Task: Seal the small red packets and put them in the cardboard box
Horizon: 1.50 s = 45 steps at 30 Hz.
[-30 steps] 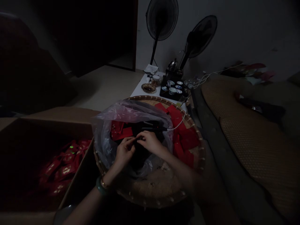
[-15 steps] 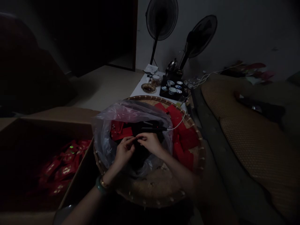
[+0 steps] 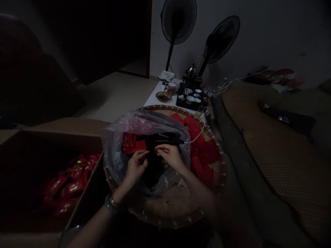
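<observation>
Both hands are over a clear plastic bag (image 3: pixel 115 158) with dark contents, which lies open in a round woven bamboo tray (image 3: pixel 168 206). My left hand (image 3: pixel 137 166) has its thumb and fingers pinched together; whatever is between them is too small and dark to name. My right hand (image 3: pixel 170 155) also pinches, a short gap to the right, on a tiny dark bit I cannot make out. Just beyond the hands lie a slim black corded device (image 3: pixel 169 142) and red packets (image 3: pixel 136 146). More red packets (image 3: pixel 204 151) spread along the tray's right side.
An open cardboard box (image 3: pixel 85 193) with red shiny packages (image 3: pixel 73 184) stands at left. Behind the tray, a white table (image 3: pixel 152 100) bears a black tea tray with cups (image 3: pixel 190 100). Two fans (image 3: pixel 179 20) stand at the back. A seat with a woven mat (image 3: pixel 279 148) is at right.
My hands, whose fingertips met half a second ago, are now slightly apart. The right hand has shifted a little up and to the right; the left has barely moved.
</observation>
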Available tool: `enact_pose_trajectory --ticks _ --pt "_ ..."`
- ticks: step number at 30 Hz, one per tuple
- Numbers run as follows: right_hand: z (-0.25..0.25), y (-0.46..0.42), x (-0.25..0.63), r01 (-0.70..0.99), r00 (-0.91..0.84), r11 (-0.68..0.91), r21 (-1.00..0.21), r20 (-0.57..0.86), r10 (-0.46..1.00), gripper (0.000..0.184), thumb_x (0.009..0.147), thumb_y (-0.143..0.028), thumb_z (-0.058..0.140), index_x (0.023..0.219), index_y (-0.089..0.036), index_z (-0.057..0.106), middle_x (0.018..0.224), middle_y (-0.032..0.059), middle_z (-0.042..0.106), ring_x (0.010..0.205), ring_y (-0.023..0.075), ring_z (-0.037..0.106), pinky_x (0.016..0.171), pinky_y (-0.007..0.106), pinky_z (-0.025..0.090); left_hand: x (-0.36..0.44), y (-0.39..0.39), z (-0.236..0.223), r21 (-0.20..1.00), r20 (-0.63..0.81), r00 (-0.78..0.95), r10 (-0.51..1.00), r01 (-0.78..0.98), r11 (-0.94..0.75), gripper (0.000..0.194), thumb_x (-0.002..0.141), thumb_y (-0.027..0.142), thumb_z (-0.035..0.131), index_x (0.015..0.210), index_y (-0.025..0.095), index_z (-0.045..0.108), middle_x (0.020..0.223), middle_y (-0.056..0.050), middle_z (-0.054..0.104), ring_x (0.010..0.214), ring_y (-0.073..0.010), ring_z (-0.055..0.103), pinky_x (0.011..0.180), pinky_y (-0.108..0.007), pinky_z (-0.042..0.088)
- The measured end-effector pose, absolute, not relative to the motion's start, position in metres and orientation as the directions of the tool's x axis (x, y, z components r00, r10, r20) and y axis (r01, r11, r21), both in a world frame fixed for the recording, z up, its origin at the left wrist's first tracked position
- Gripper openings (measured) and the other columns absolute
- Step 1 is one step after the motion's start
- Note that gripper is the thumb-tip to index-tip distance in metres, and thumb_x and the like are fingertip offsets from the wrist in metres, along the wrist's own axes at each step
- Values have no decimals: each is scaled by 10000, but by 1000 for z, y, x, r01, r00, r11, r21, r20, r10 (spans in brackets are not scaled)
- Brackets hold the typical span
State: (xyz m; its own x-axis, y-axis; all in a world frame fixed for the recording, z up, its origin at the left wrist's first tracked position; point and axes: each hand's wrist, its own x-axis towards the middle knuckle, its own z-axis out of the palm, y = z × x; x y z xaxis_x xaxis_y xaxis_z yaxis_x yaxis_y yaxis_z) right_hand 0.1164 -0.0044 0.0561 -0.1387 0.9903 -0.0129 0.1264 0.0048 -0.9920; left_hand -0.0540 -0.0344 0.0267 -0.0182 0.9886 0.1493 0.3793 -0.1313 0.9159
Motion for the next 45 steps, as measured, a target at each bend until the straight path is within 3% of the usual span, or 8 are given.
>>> enact_pose_trajectory --ticks 8,15,20,27,33,37,41,45 --pt "47 -17 122 423 -174 129 -897 59 983 254 730 -230 604 980 -211 646 995 46 668 755 142 642 665 273 527 -53 -38 30 920 158 -9 987 363 -144 334 706 136 517 991 196 680 979 -55 605 793 -135 588 665 -234 480" --pt "36 -20 100 296 -202 -58 -954 -122 972 152 717 -189 584 845 -162 662 672 9 661 573 136 631 512 237 516 -50 -44 34 903 191 12 982 390 -180 362 699 122 503 1019 198 654 968 -49 603 749 -122 578 660 -233 477" --pt "48 -21 100 309 -176 47 -950 -8 984 136 741 -231 596 840 -183 676 739 16 683 633 139 643 574 241 524 -52 -44 32 903 206 -3 979 387 -189 344 700 130 503 1009 192 639 979 -57 603 869 -158 578 742 -270 475" --pt "74 -33 100 677 -382 416 -608 193 904 180 794 -282 605 943 -207 673 944 66 657 964 216 519 825 346 454 -52 -44 33 923 204 -44 978 341 -178 315 695 153 525 989 187 629 971 -58 599 849 -163 571 749 -288 467" --pt "68 -34 105 692 -575 574 -438 146 805 148 833 -222 527 868 -174 662 852 57 640 881 182 517 790 296 427 -51 -42 25 988 39 -11 999 153 -37 352 705 213 558 1048 145 589 942 -66 624 744 -133 582 688 -262 483" --pt "55 -32 108 679 -588 557 -479 99 803 139 775 -256 604 847 -143 643 822 56 634 825 171 552 740 267 422 -60 -37 19 990 -11 52 999 138 4 438 709 250 566 1129 131 540 1044 -99 616 739 -136 594 708 -292 497" --pt "44 -29 114 679 -476 419 -603 73 877 137 817 -191 550 720 -143 634 723 29 621 681 129 559 642 229 402 -76 -26 20 914 94 178 979 375 -156 620 599 194 675 1200 173 526 1204 -121 566 1056 -236 545 920 -398 417" --pt "45 -27 129 569 -442 393 -723 134 887 137 824 -179 529 755 -155 645 724 14 627 665 121 553 624 217 397 -82 -19 25 885 -60 355 933 452 -115 601 578 222 719 1159 170 573 1037 -84 665 947 -238 605 852 -363 450"
